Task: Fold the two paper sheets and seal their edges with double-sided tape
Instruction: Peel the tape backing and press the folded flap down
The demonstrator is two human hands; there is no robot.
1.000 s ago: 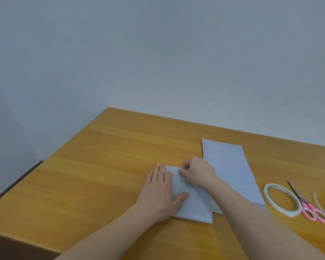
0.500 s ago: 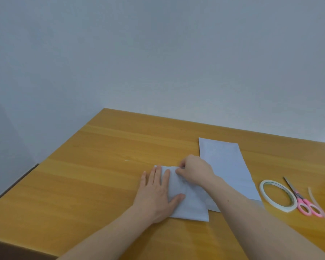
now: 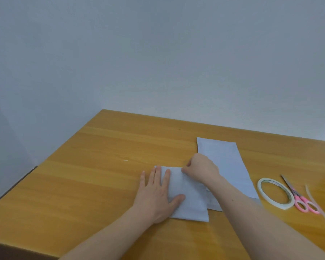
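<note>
Left grip (image 3: pixel 156 194) flat and spread, fingers straight, palm pressing the left part of the folded sheet (image 3: pixel 188 201), thumb lying across the paper. Right grip (image 3: pixel 202 168) curled, fingertips pinching or pressing the sheet's far edge; cannot tell which. Folded sheet toward the near edge of the table (image 3: pixel 92 175), roughly mid-width, its right side overlapping the near left corner of the second sheet (image 3: pixel 227 166). Second sheet flat, long and narrow, running from near the table's far edge back toward the near side, partly hidden under the right forearm. Tape roll (image 3: pixel 275 193), a thin white ring, flat on the table just right of the second sheet. Pink-handled scissors (image 3: pixel 298 196) just right of the roll, handles touching or nearly touching the ring, blades pointing to the far edge. Pale strip (image 3: pixel 315 205) right of the scissors, trailing to the right edge of view. No readable writing, brand or label on the sheets, roll or scissors.
</note>
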